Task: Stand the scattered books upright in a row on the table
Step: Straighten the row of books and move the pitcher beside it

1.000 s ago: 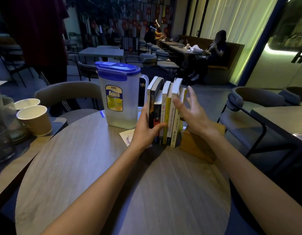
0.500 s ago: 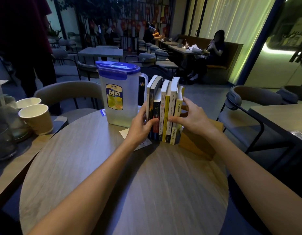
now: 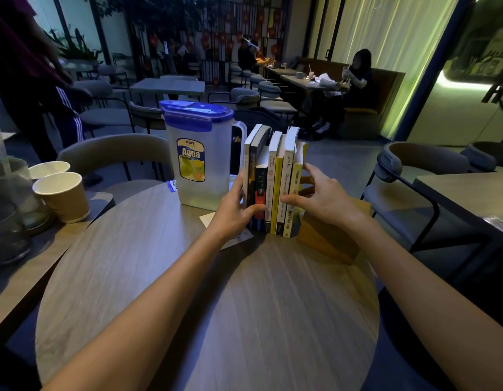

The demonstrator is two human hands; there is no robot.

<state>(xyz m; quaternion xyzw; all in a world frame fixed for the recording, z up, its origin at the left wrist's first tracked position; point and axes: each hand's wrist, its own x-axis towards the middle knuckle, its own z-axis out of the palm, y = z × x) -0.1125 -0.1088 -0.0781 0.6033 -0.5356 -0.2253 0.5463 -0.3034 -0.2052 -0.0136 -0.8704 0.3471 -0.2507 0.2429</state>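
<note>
A row of books (image 3: 274, 182) is standing upright, spines facing near, at the far side of the round wooden table (image 3: 205, 306). The left hand (image 3: 233, 213) is pressing against the row's left end, thumb lying across the dark spines. The right hand (image 3: 323, 198) is bracing the right end, fingers spread over the yellow book, thumb touching the spines. Both hands are squeezing the row between them. Just left of the books a clear Aqua pitcher (image 3: 199, 153) with a blue lid is sitting. A wooden block (image 3: 326, 238) is lying right of the row.
</note>
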